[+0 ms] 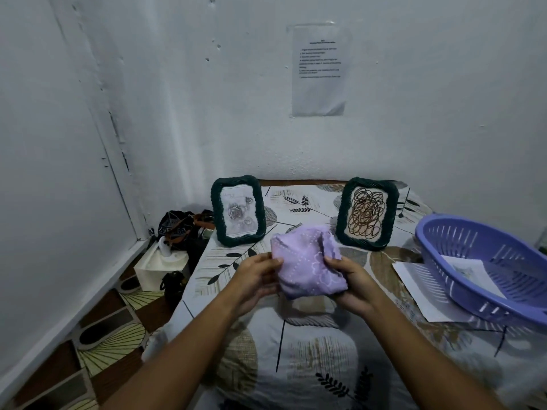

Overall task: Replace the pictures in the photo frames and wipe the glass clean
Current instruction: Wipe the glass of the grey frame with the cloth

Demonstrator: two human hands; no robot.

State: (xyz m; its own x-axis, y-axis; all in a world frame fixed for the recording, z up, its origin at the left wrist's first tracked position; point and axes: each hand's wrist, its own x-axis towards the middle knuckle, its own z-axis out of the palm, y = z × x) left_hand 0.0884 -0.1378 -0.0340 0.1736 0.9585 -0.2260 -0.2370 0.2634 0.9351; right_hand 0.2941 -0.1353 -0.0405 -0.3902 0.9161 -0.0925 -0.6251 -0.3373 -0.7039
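Both hands grip the folded cloth (307, 261) above the bed: left hand (257, 276) at its left edge, right hand (352, 287) beneath its right. Two upright frames stand just beyond; left frame (237, 214) nearer the left hand, right frame (367, 213) nearer the right.

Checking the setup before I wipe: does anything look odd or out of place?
One sheet of paper lies partly pinned under the basket and could crease. Both frames stand upright; nothing looks spilled or broken.

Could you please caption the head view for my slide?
Both hands hold a purple cloth before two green frames.
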